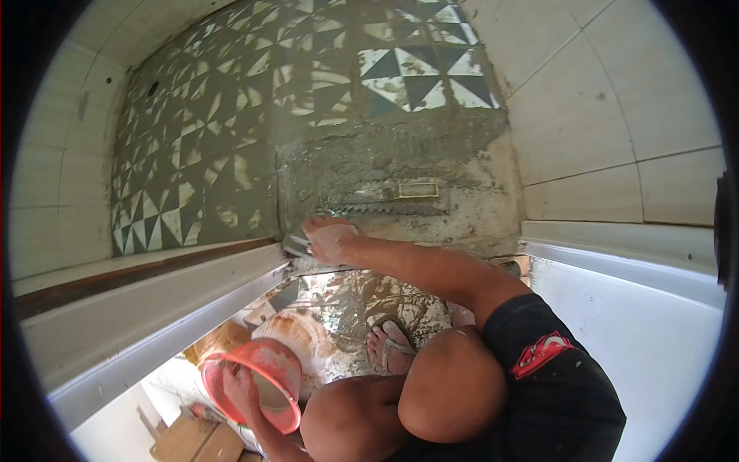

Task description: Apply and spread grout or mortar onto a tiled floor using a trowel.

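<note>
Reaching left across the doorway, my right hand (331, 237) is closed over a grey, flat-edged tool (297, 246) at the near left corner of the mortar bed; its exact kind is hidden by the fingers. Just beyond that hand a notched trowel (385, 202) lies in wet grey mortar (385, 146), its toothed edge toward me. My left hand (241, 391) is down at the lower left, over the opening of a red bucket (289, 362). Its fingers are at or inside the rim, and whether they grip anything is unclear.
Mortar-smeared patterned tiles (200, 138) cover the left and far floor; cleaner ones (419, 77) lie far right. Pale tiled walls (600, 108) stand on both sides. White door frames (177, 323) flank the opening. My sandalled foot (390, 346) stands on a wet, dirty floor. Cardboard (196, 440) lies lower left.
</note>
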A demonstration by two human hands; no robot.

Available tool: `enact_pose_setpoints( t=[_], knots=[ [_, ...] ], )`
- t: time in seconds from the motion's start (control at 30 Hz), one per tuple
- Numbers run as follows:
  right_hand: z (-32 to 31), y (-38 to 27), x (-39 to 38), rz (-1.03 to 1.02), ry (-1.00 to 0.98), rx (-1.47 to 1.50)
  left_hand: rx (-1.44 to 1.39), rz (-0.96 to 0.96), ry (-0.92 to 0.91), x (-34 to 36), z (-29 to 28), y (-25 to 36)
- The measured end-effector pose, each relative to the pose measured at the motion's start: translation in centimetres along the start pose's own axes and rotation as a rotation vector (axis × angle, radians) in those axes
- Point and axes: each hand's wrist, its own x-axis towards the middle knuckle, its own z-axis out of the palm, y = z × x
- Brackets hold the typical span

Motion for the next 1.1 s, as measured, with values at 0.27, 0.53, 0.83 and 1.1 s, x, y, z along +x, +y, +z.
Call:
enact_pose_setpoints(
  t=[0.27,0.53,0.83,1.1],
  knots=[
    [-3.6,2.3,-4.8,0.161,-0.012,0.115,-0.233,0.135,0.284,-0.4,-3.2,0.6],
    [-14.9,3.8,-6.9,0.031,0.301,0.067,0.513,0.532,-0.327,-2.9,-8.2,19.6],
    [-32.1,21.0,-4.2,0.297,0.381,-0.18,-0.021,0.531,-0.77,2.5,7.2,34.5],
    [-47.8,34.2,7.8,0.489,0.385,-0.3,0.19,0.895,-0.708,8.8,24.8,45.9]
  ],
)
